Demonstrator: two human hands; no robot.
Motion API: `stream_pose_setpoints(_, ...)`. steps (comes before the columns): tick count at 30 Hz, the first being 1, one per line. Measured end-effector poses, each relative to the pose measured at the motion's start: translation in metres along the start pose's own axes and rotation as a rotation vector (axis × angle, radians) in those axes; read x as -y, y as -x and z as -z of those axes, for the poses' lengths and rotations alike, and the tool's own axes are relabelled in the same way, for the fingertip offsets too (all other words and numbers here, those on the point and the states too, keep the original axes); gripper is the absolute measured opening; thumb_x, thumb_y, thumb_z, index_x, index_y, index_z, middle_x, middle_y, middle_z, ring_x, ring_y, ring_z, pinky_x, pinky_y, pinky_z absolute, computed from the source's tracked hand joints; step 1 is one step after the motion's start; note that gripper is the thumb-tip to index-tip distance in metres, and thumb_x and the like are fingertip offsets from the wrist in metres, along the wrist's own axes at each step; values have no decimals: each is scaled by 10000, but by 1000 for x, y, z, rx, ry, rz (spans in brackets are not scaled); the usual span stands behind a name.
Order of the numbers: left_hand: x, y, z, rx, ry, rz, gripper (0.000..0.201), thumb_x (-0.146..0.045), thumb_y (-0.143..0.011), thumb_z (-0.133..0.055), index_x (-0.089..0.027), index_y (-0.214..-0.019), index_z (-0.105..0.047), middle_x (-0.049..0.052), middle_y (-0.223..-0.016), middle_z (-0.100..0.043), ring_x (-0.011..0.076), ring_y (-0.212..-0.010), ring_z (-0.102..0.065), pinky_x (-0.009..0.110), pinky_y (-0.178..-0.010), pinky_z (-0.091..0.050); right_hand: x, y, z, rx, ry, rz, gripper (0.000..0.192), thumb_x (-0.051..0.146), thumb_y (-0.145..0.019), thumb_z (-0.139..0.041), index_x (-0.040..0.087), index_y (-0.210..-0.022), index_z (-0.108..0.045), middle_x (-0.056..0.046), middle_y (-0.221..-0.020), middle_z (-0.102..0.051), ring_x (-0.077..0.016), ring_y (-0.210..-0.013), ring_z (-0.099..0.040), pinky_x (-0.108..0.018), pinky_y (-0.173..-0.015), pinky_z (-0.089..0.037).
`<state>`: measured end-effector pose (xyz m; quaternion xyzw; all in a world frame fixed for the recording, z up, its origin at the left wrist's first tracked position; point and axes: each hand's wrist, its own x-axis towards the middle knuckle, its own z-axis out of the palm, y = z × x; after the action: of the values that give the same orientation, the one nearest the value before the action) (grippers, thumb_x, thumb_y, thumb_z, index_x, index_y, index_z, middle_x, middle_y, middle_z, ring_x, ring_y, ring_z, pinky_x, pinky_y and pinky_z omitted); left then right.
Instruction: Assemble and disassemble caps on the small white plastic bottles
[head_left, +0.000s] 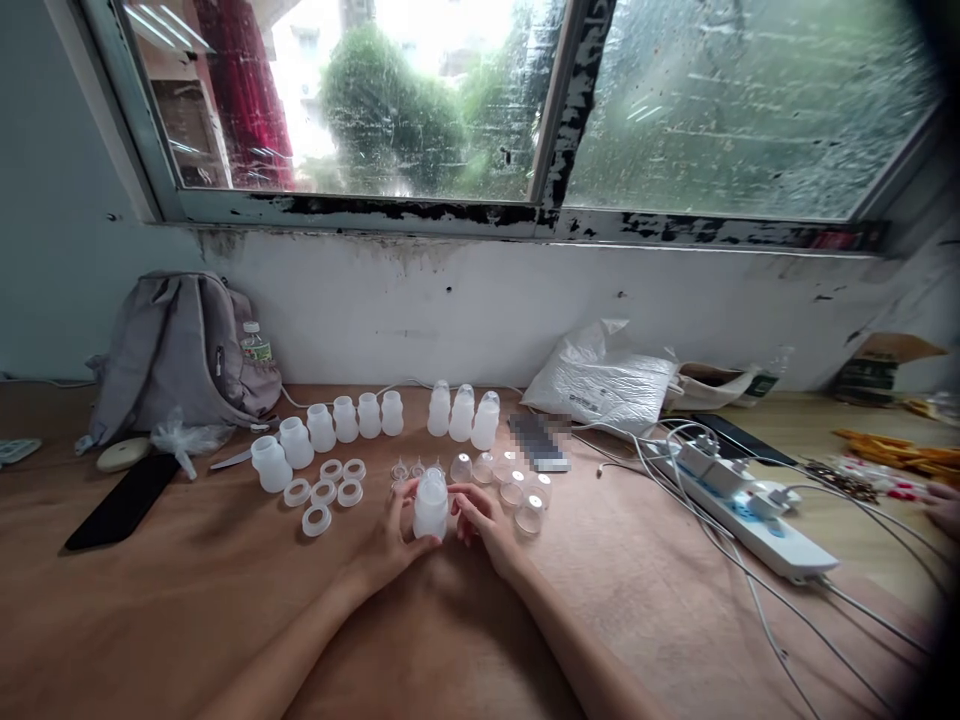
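A small frosted baby bottle with a teat and collar on top stands upright in front of me. My left hand is closed round its left side, thumb low at the front. My right hand is at its right; the index fingertip reaches the bottle's neck, and the other fingers hang loosely bent and apart beside it. Just behind the hands lie clear teats, partly hidden. Collar rings lie to the left, and clear dome caps to the right.
Several topless bottles stand at the back left; three topped bottles stand behind the hands. A grey backpack and black phone-like slab are left. Right are a silver mailer, power strip, cables, and another person's hand.
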<state>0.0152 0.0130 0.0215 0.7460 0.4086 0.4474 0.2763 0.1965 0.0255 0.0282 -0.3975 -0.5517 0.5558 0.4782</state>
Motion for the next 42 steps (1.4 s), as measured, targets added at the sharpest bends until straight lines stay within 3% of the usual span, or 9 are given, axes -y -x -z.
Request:
stream_pose_setpoints(3,-23,-9,12,-125,-70,-73,380,-318,-774,-532,-223,-1121,-410,75,-1123,-492,207,-1032,-485,378,-861,-408,1,0,1,-26,-18,5,360,474,-749,-525,173,-942,-568,16,-686,-501,-61,-425,-462,-174,-352,-329)
stream_pose_setpoints(5,-41,-20,21,-140,-128,-82,369,-312,-775,-526,-230,-1120,-425,58,-1098,-513,194,-991,-498,362,-850,-408,1,0,2,-27,-28,5,359,478,-742,-532,174,-929,-571,17,-682,-500,-62,-424,-461,-175,-349,-327)
stream_pose_setpoints(11,-65,-57,45,162,-325,-89,255,-377,-717,-578,-235,-929,-587,4,-871,-613,171,-819,-551,309,-762,-430,-4,-2,2,-12,-16,19,369,487,-734,-532,166,-911,-576,23,-662,-496,-57,-404,-444,-181,-346,-335)
stream_pose_setpoints(16,-67,-107,75,110,-428,-58,322,-458,-714,-540,-207,-902,-611,18,-835,-624,172,-797,-560,282,-716,-431,-5,-3,3,-31,-4,28,350,469,-751,-517,161,-906,-575,31,-653,-479,-57,-406,-450,-180,-348,-331)
stream_pose_setpoints(21,-55,-174,93,158,-473,97,382,-481,-690,-541,-179,-914,-604,46,-898,-638,185,-850,-575,259,-706,-442,-3,-3,3,-33,13,29,343,466,-748,-517,161,-896,-572,30,-658,-481,-56,-403,-450,-178,-341,-318)
stream_pose_setpoints(26,-25,-217,88,202,-537,185,427,-459,-667,-563,-153,-964,-589,85,-967,-635,209,-883,-583,260,-702,-463,-2,-3,2,-38,42,26,353,472,-737,-521,159,-891,-574,33,-644,-479,-54,-398,-441,-173,-332,-307)
stream_pose_setpoints(33,16,-237,70,265,-590,190,369,-384,-635,-604,-156,-924,-603,77,-954,-647,224,-902,-588,262,-736,-469,-6,-5,2,-36,87,13,313,440,-763,-498,163,-892,-566,26,-657,-486,-48,-402,-435,-166,-335,-302)
stream_pose_setpoints(42,32,-238,66,257,-600,167,405,-404,-671,-561,-162,-995,-581,76,-963,-636,218,-905,-581,261,-738,-463,-14,-7,3,-14,139,10,299,434,-783,-481,185,-923,-569,23,-679,-497,-52,-420,-447,-163,-338,-314)
